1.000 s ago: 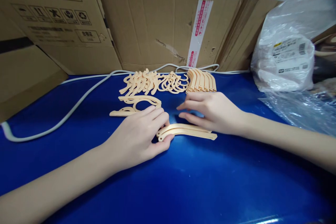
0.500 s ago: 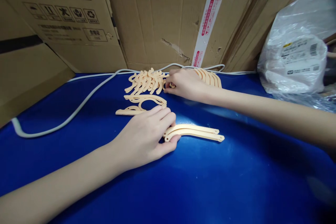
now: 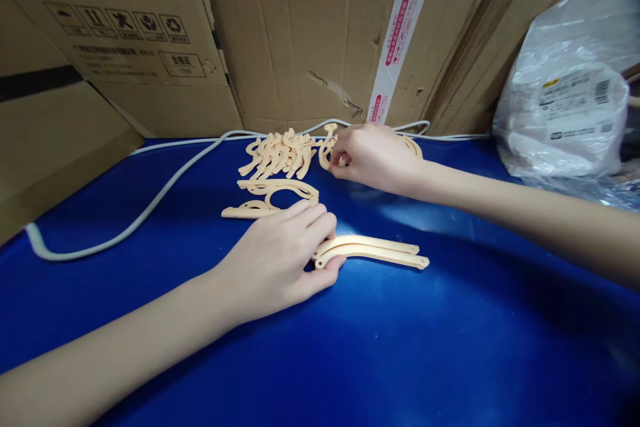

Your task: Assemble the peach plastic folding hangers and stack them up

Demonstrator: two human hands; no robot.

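Observation:
My left hand (image 3: pixel 280 260) is closed around the left ends of two curved beige plastic hanger arms (image 3: pixel 370 248), lying side by side and pointing right. More long, curved beige pieces (image 3: pixel 277 188) lie just beyond its fingers. At the back, my right hand (image 3: pixel 373 153) is closed with its fingertips pinched at a small curved beige hanger hook (image 3: pixel 327 143); the hand partly hides it. Left of this hook is a heap of beige hooks (image 3: pixel 283 153). A row of curved beige pieces (image 3: pixel 413 145) shows partly behind my right hand.
A blue work surface (image 3: pixel 400 347) lies under everything. Cardboard boxes (image 3: pixel 310 40) stand along the back and left. A white cable (image 3: pixel 165 193) runs along the left and rear. At the right back sits a plastic-wrapped white roll (image 3: pixel 570 107) with a label.
My right hand has moved slightly right, away from the heap, and a hook now shows at its fingertips. My left hand and the hanger arms stay nearly in place.

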